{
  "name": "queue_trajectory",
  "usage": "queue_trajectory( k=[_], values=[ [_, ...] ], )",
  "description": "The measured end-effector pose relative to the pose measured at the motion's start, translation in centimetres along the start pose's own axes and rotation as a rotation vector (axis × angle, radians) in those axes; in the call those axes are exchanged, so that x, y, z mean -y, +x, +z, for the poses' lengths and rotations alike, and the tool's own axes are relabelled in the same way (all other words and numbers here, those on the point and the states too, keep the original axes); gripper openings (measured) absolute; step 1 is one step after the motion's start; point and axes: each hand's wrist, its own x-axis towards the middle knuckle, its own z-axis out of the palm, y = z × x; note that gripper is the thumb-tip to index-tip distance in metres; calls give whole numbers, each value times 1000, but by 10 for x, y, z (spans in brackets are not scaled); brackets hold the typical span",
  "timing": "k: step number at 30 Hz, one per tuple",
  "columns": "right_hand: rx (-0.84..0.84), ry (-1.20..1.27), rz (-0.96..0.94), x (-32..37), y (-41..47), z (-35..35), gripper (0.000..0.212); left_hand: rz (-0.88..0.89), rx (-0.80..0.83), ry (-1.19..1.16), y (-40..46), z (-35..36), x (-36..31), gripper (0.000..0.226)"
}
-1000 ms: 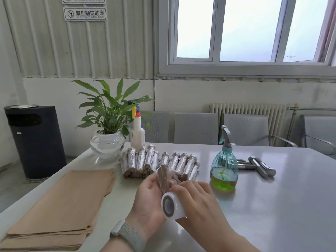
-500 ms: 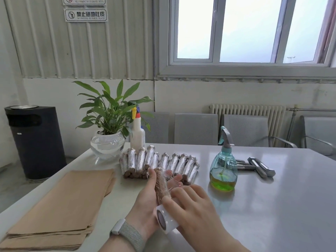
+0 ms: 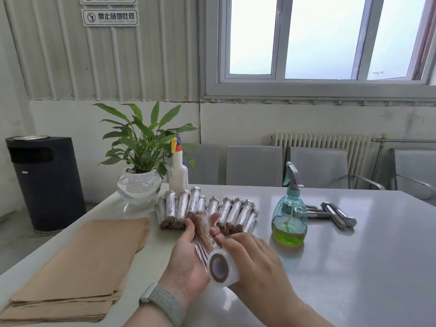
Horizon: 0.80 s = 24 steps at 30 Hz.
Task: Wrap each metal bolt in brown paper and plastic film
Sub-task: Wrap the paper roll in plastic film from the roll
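My left hand (image 3: pixel 188 260) grips a bolt wrapped in brown paper (image 3: pixel 203 228), held upright over the table's near middle. Plastic film runs from the bolt's lower part to a white film roll (image 3: pixel 220 267), which my right hand (image 3: pixel 254 263) holds just below and right of the bolt. Behind my hands lie several finished wrapped bolts (image 3: pixel 205 208) in a row. Bare metal bolts (image 3: pixel 335 214) lie at the right, behind a spray bottle. A stack of brown paper sheets (image 3: pixel 77 267) covers the left part of the table.
A teal spray bottle (image 3: pixel 290 215) with green liquid stands right of my hands. A potted plant in a glass bowl (image 3: pixel 139 182) and a white spray bottle (image 3: pixel 178 173) stand at the back left. Beyond the table (image 3: pixel 354 267) are grey chairs, and a black bin (image 3: pixel 44 182) stands on the floor.
My right hand has carried the film roll down and around the lower part of the bolt, and film now stretches between them. My left hand has kept its grip on the bolt.
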Motion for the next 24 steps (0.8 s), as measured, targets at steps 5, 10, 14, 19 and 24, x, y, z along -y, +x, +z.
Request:
queue_trajectory(
  k=[5,10,14,19,24],
  values=[
    [-18,225,248,7,4,-6,54,70,26,-19,2,-1,-3,54],
    [-58,490,793,13,14,-6,68,135,10,38,6,-3,-4,48],
    [-106,833,1142,0,17,-10,55,276,-16,188,12,-5,6,41],
    [19,1209,1486,-2,20,-22,29,424,-14,460,14,-12,15,41],
    [319,1333,1639,6,18,-29,36,640,-128,744,16,-18,13,44]
  ],
)
